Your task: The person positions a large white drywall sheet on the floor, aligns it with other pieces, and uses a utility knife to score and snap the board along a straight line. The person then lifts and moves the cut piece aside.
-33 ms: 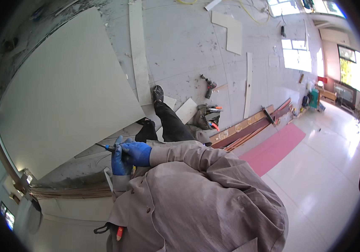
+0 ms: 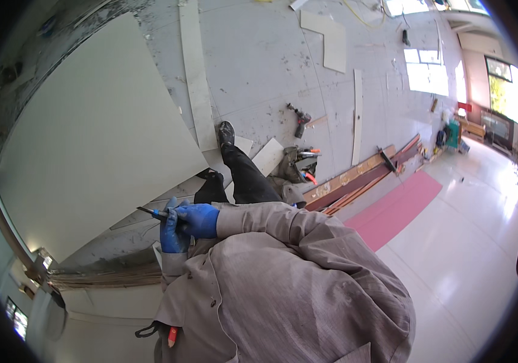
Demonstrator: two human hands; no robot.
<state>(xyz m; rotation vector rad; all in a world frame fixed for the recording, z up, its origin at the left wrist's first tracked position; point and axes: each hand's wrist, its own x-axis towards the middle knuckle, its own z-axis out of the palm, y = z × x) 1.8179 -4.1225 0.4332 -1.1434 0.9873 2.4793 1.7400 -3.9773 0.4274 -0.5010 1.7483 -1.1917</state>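
In front of my body, at the left, my two blue-gloved hands are together. My left hand [image 2: 175, 237] is closed round a slim, dark hand tool with a blue band [image 2: 160, 213]. My right hand [image 2: 201, 221] meets it from the right, its fingers closed at the tool's rear end; the gloves hide part of the handle. The tool's dark, narrow tip points left, over the near edge of a large pale panel [image 2: 95, 133]. I cannot tell from this view whether the tip touches the panel.
A cordless drill [image 2: 301, 124] lies on the floor ahead, near an open tool bag [image 2: 292, 166]. Long wood strips [image 2: 347, 184] and a pink board [image 2: 398, 209] lie at the right. Pale offcuts [image 2: 195, 72] lie beyond my feet, one L-shaped [image 2: 333, 42].
The tool has turned slightly in my hands, and its tip now looks broader and darker. The view has shifted a little; both hands stay in about the same place.
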